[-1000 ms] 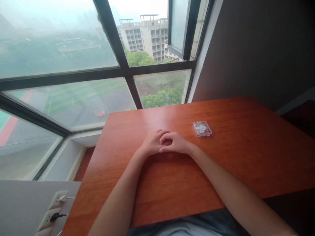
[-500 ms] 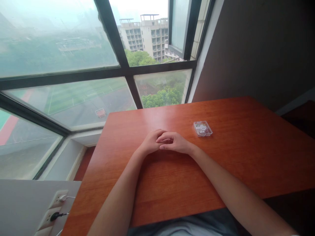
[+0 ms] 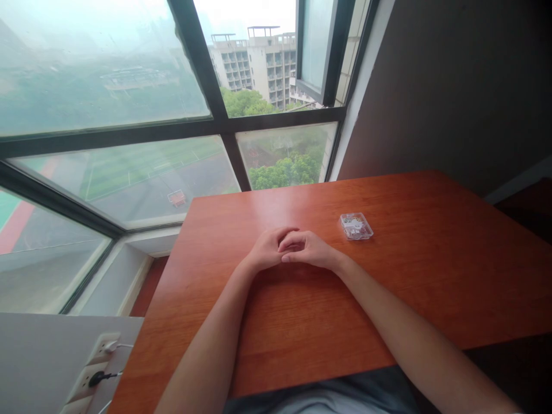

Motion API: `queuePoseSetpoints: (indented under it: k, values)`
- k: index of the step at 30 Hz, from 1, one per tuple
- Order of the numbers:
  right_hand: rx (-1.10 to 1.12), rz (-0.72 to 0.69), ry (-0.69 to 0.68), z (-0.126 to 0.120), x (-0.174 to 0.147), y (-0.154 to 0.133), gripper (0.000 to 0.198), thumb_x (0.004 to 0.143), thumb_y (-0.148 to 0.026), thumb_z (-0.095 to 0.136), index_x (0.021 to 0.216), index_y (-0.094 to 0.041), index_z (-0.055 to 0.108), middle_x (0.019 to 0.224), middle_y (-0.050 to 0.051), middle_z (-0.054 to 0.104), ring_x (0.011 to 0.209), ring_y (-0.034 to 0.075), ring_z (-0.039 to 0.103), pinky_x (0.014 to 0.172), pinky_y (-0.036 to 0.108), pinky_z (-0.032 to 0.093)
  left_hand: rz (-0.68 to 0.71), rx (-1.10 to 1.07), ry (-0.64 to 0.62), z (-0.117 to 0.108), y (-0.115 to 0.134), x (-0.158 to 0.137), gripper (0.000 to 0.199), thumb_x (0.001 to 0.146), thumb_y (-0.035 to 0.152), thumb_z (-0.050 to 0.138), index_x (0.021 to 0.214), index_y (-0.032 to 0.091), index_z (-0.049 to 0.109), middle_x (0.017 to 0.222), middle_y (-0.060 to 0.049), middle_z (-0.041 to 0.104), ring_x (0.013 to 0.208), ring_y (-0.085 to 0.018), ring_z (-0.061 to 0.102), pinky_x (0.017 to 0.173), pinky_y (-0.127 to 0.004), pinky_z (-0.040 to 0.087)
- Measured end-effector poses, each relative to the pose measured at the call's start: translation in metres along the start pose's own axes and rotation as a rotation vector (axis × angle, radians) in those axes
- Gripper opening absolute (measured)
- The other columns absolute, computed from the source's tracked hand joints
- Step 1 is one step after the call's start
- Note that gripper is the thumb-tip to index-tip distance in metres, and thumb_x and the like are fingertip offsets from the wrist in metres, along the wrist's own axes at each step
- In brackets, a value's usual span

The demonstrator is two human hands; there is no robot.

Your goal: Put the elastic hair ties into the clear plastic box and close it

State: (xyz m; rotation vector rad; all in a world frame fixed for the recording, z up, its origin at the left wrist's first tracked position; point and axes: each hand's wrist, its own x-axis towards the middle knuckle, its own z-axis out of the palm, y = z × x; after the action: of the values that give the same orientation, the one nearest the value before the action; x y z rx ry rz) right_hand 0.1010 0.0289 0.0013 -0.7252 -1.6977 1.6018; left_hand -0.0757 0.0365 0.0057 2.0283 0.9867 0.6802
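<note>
My left hand (image 3: 269, 250) and my right hand (image 3: 314, 250) rest together on the reddish-brown wooden table (image 3: 302, 322). Their curled fingers meet and overlap, with the right fingers lying over the left ones. The right thumb tip lies against the left hand, and a small dark gap shows between this thumb and the fingers above it. No object is visible in either hand; most of the left fingers are hidden. Beyond my right hand, apart from it, lies a small clear plastic box (image 3: 356, 226) with little light-coloured and yellowish pieces inside, too small to make out.
Dark-framed windows (image 3: 284, 119) border the table's far and left sides, one pane (image 3: 317, 52) swung outward. A grey wall (image 3: 431, 86) rises at the right. At lower left, wall sockets (image 3: 88, 379) hold a white plug (image 3: 111, 347) and a black plug (image 3: 97, 378).
The overlapping fingers have shifted a little, the right fingertips slightly to the right. The clear box lies where it was on the table.
</note>
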Motion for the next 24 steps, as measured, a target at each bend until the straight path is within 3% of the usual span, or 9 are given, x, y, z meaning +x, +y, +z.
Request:
queuePoseSetpoints:
  k: [8, 16, 24]
  values:
    - [-0.109, 0.072, -0.005, -0.0011, -0.0013, -0.0018, 0.030, 0.067, -0.035, 0.080, 0.085, -0.015, 0.066, 0.081, 0.000, 0.064, 0.073, 0.014, 0.060, 0.066, 0.025, 0.049, -0.017, -0.038, 0.003, 0.0018, 0.0087, -0.0001, 0.040, 0.080, 0.031, 0.064, 0.118, 0.018, 0.065, 0.106, -0.007, 0.071, 0.094, -0.022, 0.066, 0.080, -0.029, 0.053]
    - [-0.125, 0.054, -0.017, -0.0008, -0.0017, -0.0003, 0.030, 0.071, -0.034, 0.076, 0.093, -0.016, 0.067, 0.086, 0.002, 0.064, 0.076, 0.015, 0.059, 0.069, 0.025, 0.048, -0.018, -0.020, -0.014, -0.0004, 0.0049, -0.0002, 0.038, 0.077, 0.025, 0.065, 0.114, 0.017, 0.066, 0.104, -0.005, 0.071, 0.093, -0.021, 0.065, 0.079, -0.029, 0.052]
    - [-0.187, 0.024, -0.047, -0.0035, 0.0001, -0.0002, 0.032, 0.067, -0.039, 0.079, 0.081, -0.016, 0.062, 0.074, -0.003, 0.056, 0.064, 0.010, 0.048, 0.057, 0.022, 0.038, -0.051, 0.015, 0.027, 0.0031, 0.0004, -0.0002, 0.059, 0.076, 0.035, 0.070, 0.130, 0.017, 0.056, 0.109, -0.009, 0.071, 0.096, -0.023, 0.066, 0.082, -0.031, 0.052]
